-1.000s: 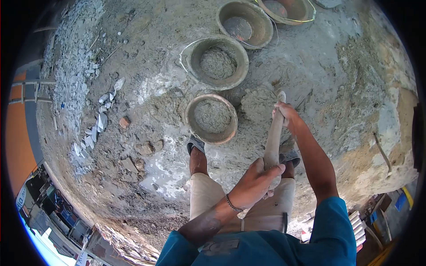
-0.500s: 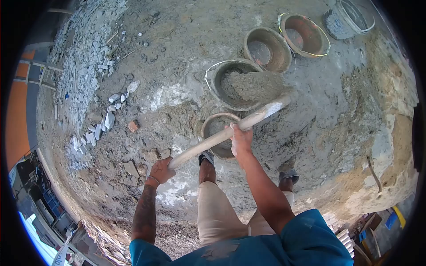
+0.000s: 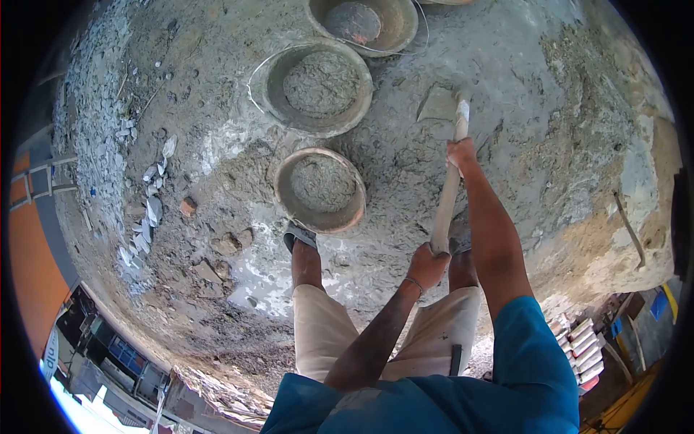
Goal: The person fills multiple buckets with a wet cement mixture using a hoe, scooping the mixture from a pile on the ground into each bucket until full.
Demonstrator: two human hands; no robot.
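Shovel handle (image 3: 446,194) gripped by both hands: right hand (image 3: 460,153) closed low nr blade (image 3: 438,105), left hand (image 3: 428,265) closed at butt end. Blade laid in wet mortar pile (image 3: 405,163) beside nearest pan (image 3: 320,189). Blade best kept flat, driven under mix; load kept modest, swung level to pan.

Both arms reach forward and down in front of the body. The right hand (image 3: 460,152) is stretched far out on a nearly straight arm, its fingers closed in a grip. The left hand (image 3: 428,263) sits nearer the body, above the right knee, fist wrapped shut, with a band at the wrist and the forearm angled inward.
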